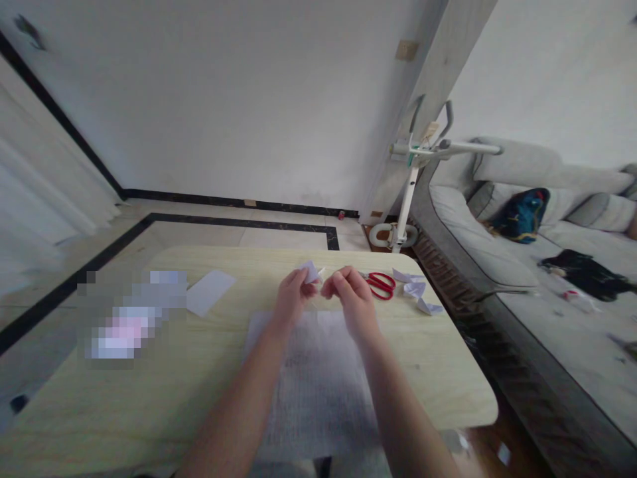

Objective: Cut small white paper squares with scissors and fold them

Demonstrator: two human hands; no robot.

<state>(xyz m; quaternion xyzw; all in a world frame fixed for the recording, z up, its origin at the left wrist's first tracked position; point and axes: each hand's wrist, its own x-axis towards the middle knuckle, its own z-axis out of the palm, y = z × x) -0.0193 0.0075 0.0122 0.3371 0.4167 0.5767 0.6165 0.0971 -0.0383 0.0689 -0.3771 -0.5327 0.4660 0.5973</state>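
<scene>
Above the far part of the table, my left hand [294, 292] pinches a small folded piece of white paper [309, 271]. Close by on its right is my right hand [349, 289], its thumb and fingers pressed together at the paper's right side; what sits between those fingertips is too small to make out. Red-handled scissors [382, 285] lie just right of my right hand, their blades partly hidden behind it. Several folded white paper pieces [415, 289] rest beyond the scissors. Beneath my forearms a greyish-white sheet [323, 385] covers the table's near middle.
On the left of the pale wooden table [438, 372] lies a white sheet of paper [212, 292], with a blurred-out patch beside it. A grey sofa [497, 259] stands to the right. White exercise equipment [408, 199] is behind the table's far right corner.
</scene>
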